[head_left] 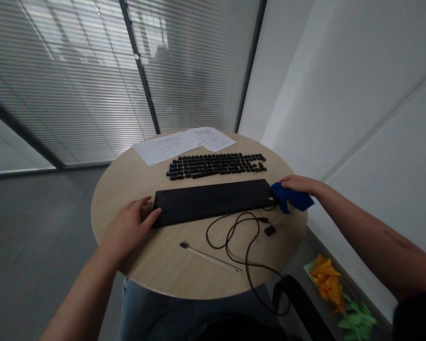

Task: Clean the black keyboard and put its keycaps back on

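Observation:
A long black keyboard body (213,201) lies across the middle of the round table, a plain dark face upward and a small pale label near its right end. My left hand (133,225) grips its left end, the thumb on the near corner and the fingers along the side. At the opposite end, my right hand (298,183) is closed on a blue cloth (294,198), which touches the keyboard's right edge and partly covers it. Behind the keyboard, loose black keycaps (216,165) are laid out in rows, with the tabletop showing between them.
Printed papers (184,142) lie at the table's (110,194) far side. Nearer me are a black cable (246,237), a small black piece (270,230) and a pale-handled brush (211,258). A wall (358,94) stands close on the right; orange artificial flowers (325,279) are below.

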Motion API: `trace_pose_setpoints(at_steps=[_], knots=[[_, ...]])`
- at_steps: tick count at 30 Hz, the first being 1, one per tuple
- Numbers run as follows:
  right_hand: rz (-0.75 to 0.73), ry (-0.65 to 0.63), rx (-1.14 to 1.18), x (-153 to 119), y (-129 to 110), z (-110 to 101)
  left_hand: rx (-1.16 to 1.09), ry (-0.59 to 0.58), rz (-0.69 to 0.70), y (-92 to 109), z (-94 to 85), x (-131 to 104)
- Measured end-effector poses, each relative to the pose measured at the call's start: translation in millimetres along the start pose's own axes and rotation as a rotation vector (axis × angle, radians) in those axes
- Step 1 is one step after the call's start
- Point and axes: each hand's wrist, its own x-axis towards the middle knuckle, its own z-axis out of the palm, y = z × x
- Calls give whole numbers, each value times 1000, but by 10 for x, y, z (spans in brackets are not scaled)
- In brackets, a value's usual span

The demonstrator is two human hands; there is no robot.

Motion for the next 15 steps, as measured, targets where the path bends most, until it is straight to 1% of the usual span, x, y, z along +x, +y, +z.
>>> trace_pose_setpoints(at_steps=[2, 4, 8, 11, 15], knots=[[46, -24, 38, 19, -63, 44, 135, -73, -51, 77, -48, 72], [74, -36, 75, 42, -122, 63, 223, -141, -50, 155, -76, 137], [126, -37, 164, 81, -191, 100, 319, -183, -89, 253, -55, 236], [169, -2, 287, 84, -192, 169, 264, -187, -122, 245, -23, 285], [194, 60, 474, 76, -156, 271, 61, -146, -207, 199, -30, 308]])
